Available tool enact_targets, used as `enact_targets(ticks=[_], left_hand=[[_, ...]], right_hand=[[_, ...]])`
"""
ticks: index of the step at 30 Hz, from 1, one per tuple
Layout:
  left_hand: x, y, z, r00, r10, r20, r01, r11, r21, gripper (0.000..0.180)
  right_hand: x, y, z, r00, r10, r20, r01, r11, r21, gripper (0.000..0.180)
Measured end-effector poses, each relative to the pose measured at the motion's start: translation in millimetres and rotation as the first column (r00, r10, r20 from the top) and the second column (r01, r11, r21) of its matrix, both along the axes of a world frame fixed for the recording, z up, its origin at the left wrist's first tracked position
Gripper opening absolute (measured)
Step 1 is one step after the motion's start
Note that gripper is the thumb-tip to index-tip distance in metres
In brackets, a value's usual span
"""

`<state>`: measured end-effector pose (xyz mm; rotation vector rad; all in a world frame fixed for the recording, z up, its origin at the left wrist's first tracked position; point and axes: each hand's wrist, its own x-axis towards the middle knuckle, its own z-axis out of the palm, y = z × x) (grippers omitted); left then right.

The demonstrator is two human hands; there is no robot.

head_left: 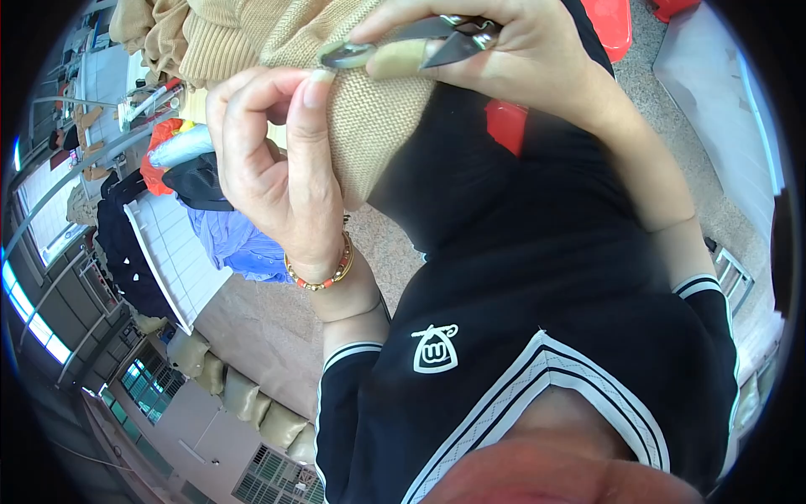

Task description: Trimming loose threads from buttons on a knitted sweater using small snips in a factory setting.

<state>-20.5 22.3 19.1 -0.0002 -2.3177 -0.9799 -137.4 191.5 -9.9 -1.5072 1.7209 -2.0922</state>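
Observation:
A beige knitted garment [374, 118] lies over my lap at the top of the view. My left hand [277, 143] has its thumb and index finger closed on the knit's edge. My right hand [529, 59] holds a pair of metal thread snips [460, 49] tucked in the palm. Its thumb wears a yellowish finger cover [399, 59]. Between the right fingertips and the knit, beside my left thumb, is a small dark shiny oval piece [346, 56]; I cannot tell its kind. A beaded bracelet [323, 277] circles my left wrist.
More beige knitwear [159, 34] is heaped at the far left. A purple-blue cloth bundle [239, 239] and a white gridded panel [172, 269] stand at left. A red plastic stool [609, 29] is at far right. Several filled sacks [239, 391] line the wall.

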Motion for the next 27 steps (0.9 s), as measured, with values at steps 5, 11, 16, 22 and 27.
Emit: enact_targets(ticks=[5,11,16,22,27], left_hand=[[-3.7,-0.2,-1.7,0.997,-0.037,-0.072,0.036,0.999,-0.014,0.008],[-8.0,-2.0,0.1,0.981,-0.192,-0.039,0.196,0.969,0.149,0.007],[-8.8,0.5,-2.9,0.976,-0.212,-0.053,0.216,0.905,0.366,0.009],[-6.6,1.9,-2.9,0.980,-0.185,-0.070,0.193,0.820,0.538,0.010],[-8.2,2.0,-2.7,0.979,-0.195,-0.061,0.198,0.831,0.520,0.011]], right_hand=[[-8.7,-20.8,-17.0,0.921,-0.177,-0.346,0.150,0.983,-0.104,0.025],[-1.3,-6.4,3.8,0.983,0.070,0.171,-0.084,0.994,0.076,0.021],[1.5,16.6,24.4,0.992,-0.026,0.127,-0.001,0.978,0.206,0.036],[4.2,27.5,41.0,0.996,-0.064,-0.056,0.077,0.954,0.290,0.029],[8.6,30.6,40.5,0.968,-0.167,-0.186,0.219,0.924,0.313,0.030]])
